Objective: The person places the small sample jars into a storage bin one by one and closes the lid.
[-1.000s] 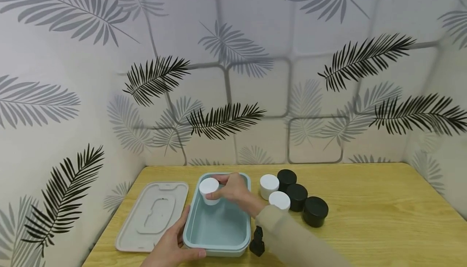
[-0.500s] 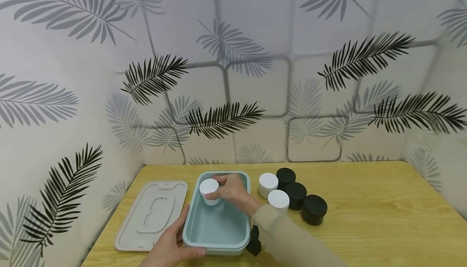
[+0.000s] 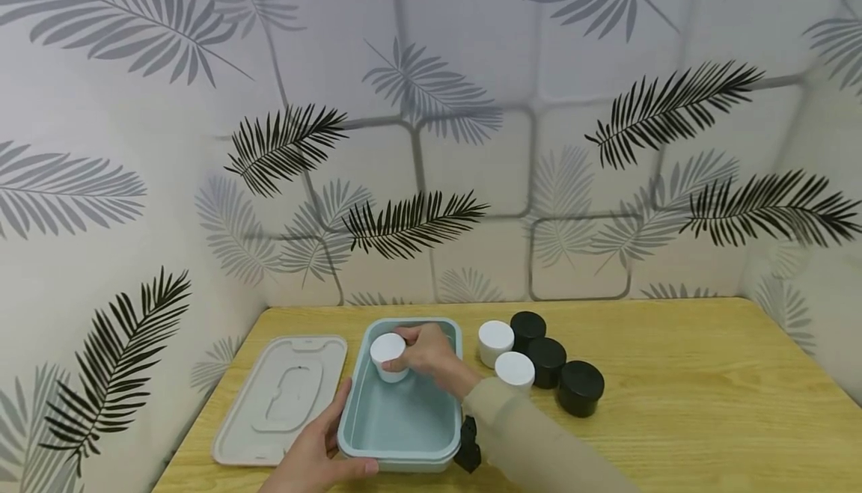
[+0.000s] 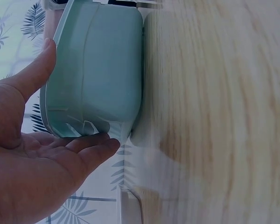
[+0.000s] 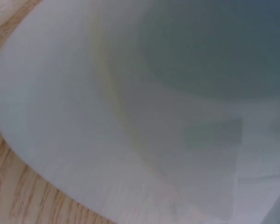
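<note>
A white round lidded jar (image 3: 387, 348) stands in the far left part of a light blue rectangular box (image 3: 411, 418). My right hand (image 3: 431, 351) reaches over the box's right rim and pinches the jar, thumb in front and fingers behind. At the box's near left corner is my left hand (image 3: 316, 441), holding it with the thumb along the front and the fingers on the left side. In the left wrist view, the left hand's thumb (image 4: 42, 67) lies at the rim of the box (image 4: 112, 65). A blurred pale curved surface (image 5: 60, 116) fills most of the right wrist view.
Right of the box stand two white jars (image 3: 495, 342) and three black jars (image 3: 581, 388) in a cluster. A flat grey lid (image 3: 283, 396) lies on the wooden table (image 3: 687, 403) to the left. Patterned wall covering (image 3: 471, 164) rises behind the table.
The white jar in my right hand has shifted very slightly to the right inside the box. My left hand keeps its hold on the corner.
</note>
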Demonstrator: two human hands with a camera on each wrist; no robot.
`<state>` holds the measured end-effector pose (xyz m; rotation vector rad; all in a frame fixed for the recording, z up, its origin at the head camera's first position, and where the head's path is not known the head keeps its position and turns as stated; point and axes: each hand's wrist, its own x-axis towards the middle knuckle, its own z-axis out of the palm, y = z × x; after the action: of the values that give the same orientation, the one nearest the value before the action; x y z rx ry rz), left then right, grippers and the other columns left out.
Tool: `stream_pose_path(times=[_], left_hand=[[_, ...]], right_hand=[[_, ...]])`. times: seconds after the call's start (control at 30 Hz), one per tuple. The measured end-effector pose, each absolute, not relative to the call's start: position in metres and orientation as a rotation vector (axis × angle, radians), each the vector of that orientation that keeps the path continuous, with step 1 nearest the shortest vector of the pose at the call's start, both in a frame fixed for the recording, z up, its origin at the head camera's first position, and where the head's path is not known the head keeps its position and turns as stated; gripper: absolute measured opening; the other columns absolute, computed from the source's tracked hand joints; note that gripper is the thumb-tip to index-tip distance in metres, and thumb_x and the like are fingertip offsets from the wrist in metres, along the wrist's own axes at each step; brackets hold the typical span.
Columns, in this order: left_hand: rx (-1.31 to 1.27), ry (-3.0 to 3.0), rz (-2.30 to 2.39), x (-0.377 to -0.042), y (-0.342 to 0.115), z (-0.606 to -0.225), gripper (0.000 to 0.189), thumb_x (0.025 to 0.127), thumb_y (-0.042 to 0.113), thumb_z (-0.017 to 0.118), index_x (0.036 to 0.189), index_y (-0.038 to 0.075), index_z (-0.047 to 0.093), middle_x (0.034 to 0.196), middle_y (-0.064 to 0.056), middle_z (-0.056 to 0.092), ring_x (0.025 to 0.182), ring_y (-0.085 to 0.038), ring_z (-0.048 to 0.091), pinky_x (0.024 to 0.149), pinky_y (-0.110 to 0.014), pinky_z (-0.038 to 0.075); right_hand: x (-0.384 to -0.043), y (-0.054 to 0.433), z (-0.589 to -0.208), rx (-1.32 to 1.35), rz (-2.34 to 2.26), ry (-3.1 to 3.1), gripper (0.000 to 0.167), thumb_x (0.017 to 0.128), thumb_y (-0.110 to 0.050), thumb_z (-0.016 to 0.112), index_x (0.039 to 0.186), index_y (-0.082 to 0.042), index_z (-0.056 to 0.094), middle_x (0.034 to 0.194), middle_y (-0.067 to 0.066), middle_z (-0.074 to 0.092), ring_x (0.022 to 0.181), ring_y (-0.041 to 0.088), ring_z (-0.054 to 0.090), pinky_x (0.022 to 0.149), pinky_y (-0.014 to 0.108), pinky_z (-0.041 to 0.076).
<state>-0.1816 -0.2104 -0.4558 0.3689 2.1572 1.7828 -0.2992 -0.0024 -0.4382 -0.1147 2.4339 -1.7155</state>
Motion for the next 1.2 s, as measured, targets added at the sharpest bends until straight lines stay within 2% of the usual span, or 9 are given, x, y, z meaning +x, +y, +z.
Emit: stream_pose_path(times=[0.3, 0.63, 1.0, 1.2], left_hand=[[0.361, 2.168, 1.772, -0.1802, -0.2102, -0.4562, 0.116, 0.093, 0.015, 0.084, 0.168, 0.003, -0.004, 0.17, -0.031, 0.013, 0.143, -0.048, 0.044, 0.103, -0.03, 0.052], [0.375, 2.183, 1.765, -0.1803, -0.2107, -0.4586, 0.116, 0.093, 0.015, 0.085, 0.168, 0.002, -0.003, 0.169, -0.033, 0.015, 0.142, -0.049, 0.045, 0.103, -0.031, 0.052], [0.384, 2.184, 1.773, -0.1792, -0.2113, -0.4596, 0.116, 0.093, 0.015, 0.084, 0.168, 0.002, -0.004, 0.169, -0.033, 0.014, 0.142, -0.048, 0.044, 0.104, -0.031, 0.052], [0.366, 2.187, 1.771, -0.1794, -0.2114, -0.4602, 0.117, 0.093, 0.017, 0.085, 0.168, 0.001, -0.004, 0.17, -0.031, 0.012, 0.144, -0.048, 0.042, 0.105, -0.03, 0.051]], right_hand=[[-0.2986, -0.0018, -0.4395, -0.111, -1.695, 2.43, 0.06, 0.075, -0.005, 0.096, 0.131, -0.003, 0.074, 0.125, 0.014, 0.073, 0.118, 0.033, 0.066, 0.102, 0.049, 0.053], [-0.2973, -0.0018, -0.4383, -0.149, -1.665, 2.47, 0.064, 0.076, -0.003, 0.095, 0.135, -0.001, 0.071, 0.13, 0.018, 0.071, 0.119, 0.033, 0.066, 0.101, 0.049, 0.054], [-0.2926, -0.0005, -0.4336, -0.151, -1.637, 2.495, 0.067, 0.077, -0.002, 0.094, 0.139, -0.001, 0.068, 0.135, 0.019, 0.068, 0.112, 0.027, 0.067, 0.08, 0.038, 0.063], [-0.2913, 0.0013, -0.4306, -0.195, -1.581, 2.557, 0.071, 0.076, -0.002, 0.094, 0.141, 0.001, 0.066, 0.129, 0.021, 0.069, 0.094, 0.022, 0.068, 0.071, 0.033, 0.061]])
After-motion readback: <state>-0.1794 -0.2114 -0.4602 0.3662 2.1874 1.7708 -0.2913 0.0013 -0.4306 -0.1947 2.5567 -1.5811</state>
